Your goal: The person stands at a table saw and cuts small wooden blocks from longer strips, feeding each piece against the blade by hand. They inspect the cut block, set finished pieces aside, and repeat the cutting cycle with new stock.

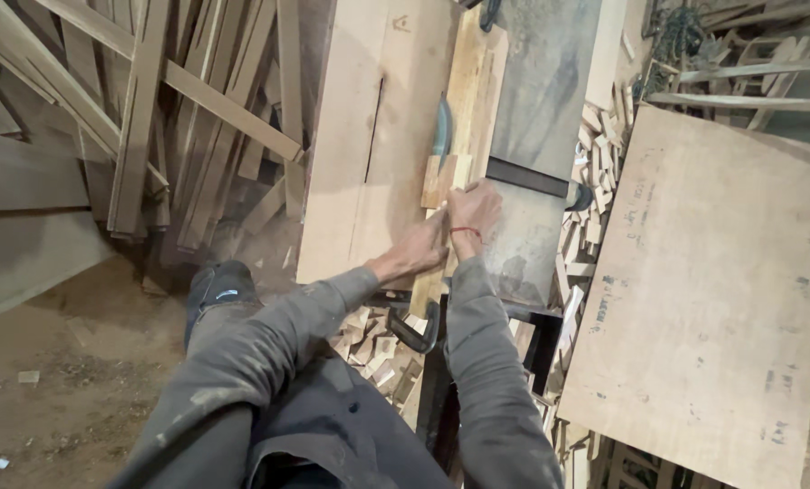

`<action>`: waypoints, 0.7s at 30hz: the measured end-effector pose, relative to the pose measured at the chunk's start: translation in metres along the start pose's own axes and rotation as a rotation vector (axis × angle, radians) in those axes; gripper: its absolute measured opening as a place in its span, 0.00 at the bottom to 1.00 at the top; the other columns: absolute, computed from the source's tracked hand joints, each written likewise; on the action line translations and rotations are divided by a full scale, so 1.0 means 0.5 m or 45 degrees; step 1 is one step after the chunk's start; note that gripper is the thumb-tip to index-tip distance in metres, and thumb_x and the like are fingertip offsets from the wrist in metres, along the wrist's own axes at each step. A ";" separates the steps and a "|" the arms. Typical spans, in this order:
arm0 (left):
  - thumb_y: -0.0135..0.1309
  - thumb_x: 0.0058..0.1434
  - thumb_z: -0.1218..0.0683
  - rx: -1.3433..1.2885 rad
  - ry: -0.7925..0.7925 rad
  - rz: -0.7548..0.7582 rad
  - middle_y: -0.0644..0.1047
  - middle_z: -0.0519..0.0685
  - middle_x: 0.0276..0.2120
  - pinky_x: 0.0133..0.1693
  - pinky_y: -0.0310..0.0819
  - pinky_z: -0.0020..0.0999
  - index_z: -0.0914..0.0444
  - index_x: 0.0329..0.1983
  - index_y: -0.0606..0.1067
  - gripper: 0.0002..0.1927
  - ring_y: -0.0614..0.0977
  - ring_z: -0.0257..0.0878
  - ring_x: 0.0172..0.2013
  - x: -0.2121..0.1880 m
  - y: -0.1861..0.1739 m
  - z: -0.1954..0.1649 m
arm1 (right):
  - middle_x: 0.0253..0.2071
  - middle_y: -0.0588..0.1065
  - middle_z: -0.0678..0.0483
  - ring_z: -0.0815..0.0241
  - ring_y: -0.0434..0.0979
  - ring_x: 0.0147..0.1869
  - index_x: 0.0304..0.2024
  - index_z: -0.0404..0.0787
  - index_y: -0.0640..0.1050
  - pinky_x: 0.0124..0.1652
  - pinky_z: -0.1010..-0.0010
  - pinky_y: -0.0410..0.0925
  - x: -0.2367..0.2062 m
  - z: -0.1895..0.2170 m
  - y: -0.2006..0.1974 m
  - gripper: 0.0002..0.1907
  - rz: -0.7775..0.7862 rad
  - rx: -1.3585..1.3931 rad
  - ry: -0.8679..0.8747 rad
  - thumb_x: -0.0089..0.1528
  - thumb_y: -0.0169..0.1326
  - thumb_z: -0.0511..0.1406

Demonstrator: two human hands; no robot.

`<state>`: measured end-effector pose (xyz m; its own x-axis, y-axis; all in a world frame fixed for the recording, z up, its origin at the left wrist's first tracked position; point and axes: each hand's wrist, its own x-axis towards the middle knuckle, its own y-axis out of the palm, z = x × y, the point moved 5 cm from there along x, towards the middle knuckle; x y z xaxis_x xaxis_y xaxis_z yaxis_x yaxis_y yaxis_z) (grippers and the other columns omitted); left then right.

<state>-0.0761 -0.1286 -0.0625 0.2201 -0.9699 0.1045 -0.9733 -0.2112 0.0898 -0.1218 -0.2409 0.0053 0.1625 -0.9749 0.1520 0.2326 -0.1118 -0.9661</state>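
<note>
A small wooden block [439, 177] lies on the wooden saw table [360, 154], just below the green blade guard [442, 129]. My left hand [418, 249] lies flat on the table with its fingers reaching toward the block. My right hand [474, 210], with a red thread at the wrist, presses on a narrow pale strip of wood [462, 174] beside the block. A long wooden fence board [475, 81] runs up the table to the right of the blade guard. Both arms wear grey sleeves.
A grey metal table [541, 100] adjoins the saw table on the right. Several wood offcuts [597, 154] are piled beside it and under the table. A large plywood sheet [713, 290] stands at the right. Long wooden slats [178, 100] lean at the left. A black clamp [416, 333] hangs at the table's near edge.
</note>
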 end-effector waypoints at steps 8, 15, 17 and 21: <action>0.48 0.50 0.58 0.009 -0.217 0.070 0.74 0.74 0.53 0.51 0.71 0.56 0.69 0.75 0.52 0.46 0.76 0.70 0.50 0.006 -0.016 -0.019 | 0.32 0.80 0.38 0.36 0.82 0.39 0.26 0.38 0.82 0.41 0.51 0.73 0.018 0.013 0.011 0.09 -0.014 -0.025 -0.014 0.47 0.61 0.37; 0.46 0.54 0.57 0.054 -0.214 0.050 0.77 0.73 0.43 0.47 0.73 0.57 0.72 0.71 0.57 0.39 0.80 0.69 0.45 0.019 -0.013 -0.008 | 0.31 0.80 0.38 0.37 0.82 0.39 0.26 0.40 0.82 0.41 0.51 0.73 0.031 0.029 0.004 0.08 -0.004 -0.056 0.057 0.47 0.60 0.36; 0.43 0.62 0.56 0.043 -0.135 0.068 0.78 0.71 0.45 0.49 0.74 0.55 0.71 0.68 0.66 0.30 0.81 0.68 0.47 0.008 -0.014 -0.019 | 0.32 0.80 0.38 0.37 0.82 0.39 0.27 0.39 0.82 0.40 0.51 0.73 0.037 0.040 0.001 0.08 -0.009 -0.049 0.046 0.47 0.60 0.36; 0.55 0.59 0.52 0.066 0.003 0.169 0.78 0.73 0.46 0.50 0.74 0.52 0.73 0.66 0.65 0.34 0.81 0.66 0.48 -0.044 -0.039 -0.049 | 0.32 0.80 0.37 0.36 0.82 0.40 0.27 0.39 0.83 0.41 0.50 0.73 0.054 0.065 0.001 0.08 -0.031 -0.080 0.040 0.47 0.59 0.35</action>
<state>-0.0605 -0.1000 -0.0421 0.0889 -0.9894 0.1145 -0.9959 -0.0868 0.0235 -0.0861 -0.2610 0.0159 0.1273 -0.9772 0.1697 0.1756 -0.1462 -0.9736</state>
